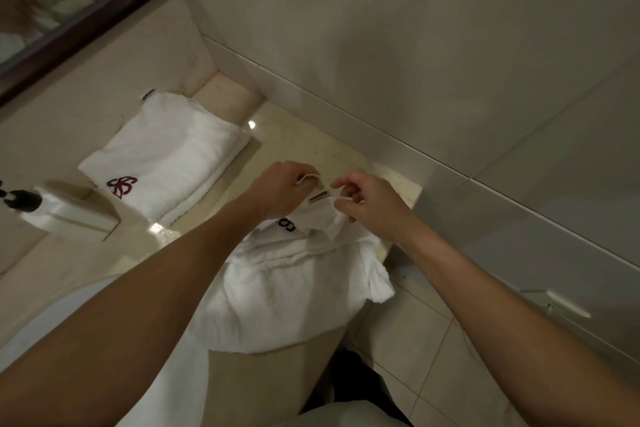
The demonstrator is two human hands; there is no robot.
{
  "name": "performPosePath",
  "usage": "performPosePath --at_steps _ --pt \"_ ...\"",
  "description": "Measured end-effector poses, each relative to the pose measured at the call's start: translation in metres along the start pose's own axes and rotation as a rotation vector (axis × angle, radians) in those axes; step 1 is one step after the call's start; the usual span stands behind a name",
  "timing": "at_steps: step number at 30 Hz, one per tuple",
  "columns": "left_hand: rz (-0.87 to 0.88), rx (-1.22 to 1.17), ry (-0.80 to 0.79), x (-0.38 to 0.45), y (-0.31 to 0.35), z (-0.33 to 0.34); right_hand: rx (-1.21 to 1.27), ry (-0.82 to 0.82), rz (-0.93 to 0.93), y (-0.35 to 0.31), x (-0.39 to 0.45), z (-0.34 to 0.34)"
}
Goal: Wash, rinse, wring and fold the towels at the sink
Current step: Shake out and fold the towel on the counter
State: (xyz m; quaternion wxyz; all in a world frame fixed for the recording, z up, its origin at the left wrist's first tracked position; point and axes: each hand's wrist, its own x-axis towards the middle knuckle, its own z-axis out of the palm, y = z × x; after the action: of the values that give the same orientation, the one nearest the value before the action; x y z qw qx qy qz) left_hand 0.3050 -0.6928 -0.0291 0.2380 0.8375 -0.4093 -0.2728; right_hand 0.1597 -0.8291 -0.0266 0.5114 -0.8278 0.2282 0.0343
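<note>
One folded towel (162, 152) done, at back of bench (294, 125). 2nd towel (294, 288) half off bench edge; left hand (280, 191) & right hand (374, 204) fingers pinch its top corners. Folding underway, washing prob. finished.

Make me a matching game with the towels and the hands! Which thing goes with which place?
Things:
1. folded towel
2. loose towel
3. left hand
4. mirror

Places or states:
A. pinching a towel edge
B. on the wall, top left
C. flat on the counter, red logo showing
D. hanging over the counter's front edge

Pairs: 1-C, 2-D, 3-A, 4-B
</note>
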Motion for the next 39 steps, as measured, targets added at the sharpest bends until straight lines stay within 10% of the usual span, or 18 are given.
performPosePath --at_steps 4,9,14,35,39 --pt "-0.033 -0.124 0.005 -0.002 0.005 -0.002 -0.257 -0.058 0.029 0.011 -0.002 -0.006" --pt "-0.102 -0.502 -0.064 -0.011 0.013 -0.006 -0.415 0.178 -0.443 0.008 -0.003 -0.001" --pt "-0.194 -0.765 -0.124 -0.019 0.019 -0.010 -0.171 0.236 -0.463 0.009 0.007 0.013" --pt "-0.261 -0.557 -0.075 -0.059 0.030 -0.024 -0.556 0.200 -0.407 -0.027 0.023 -0.006" --pt "-0.330 -0.218 -0.067 -0.087 0.000 -0.059 -0.699 0.264 -0.266 -0.025 0.010 -0.036"
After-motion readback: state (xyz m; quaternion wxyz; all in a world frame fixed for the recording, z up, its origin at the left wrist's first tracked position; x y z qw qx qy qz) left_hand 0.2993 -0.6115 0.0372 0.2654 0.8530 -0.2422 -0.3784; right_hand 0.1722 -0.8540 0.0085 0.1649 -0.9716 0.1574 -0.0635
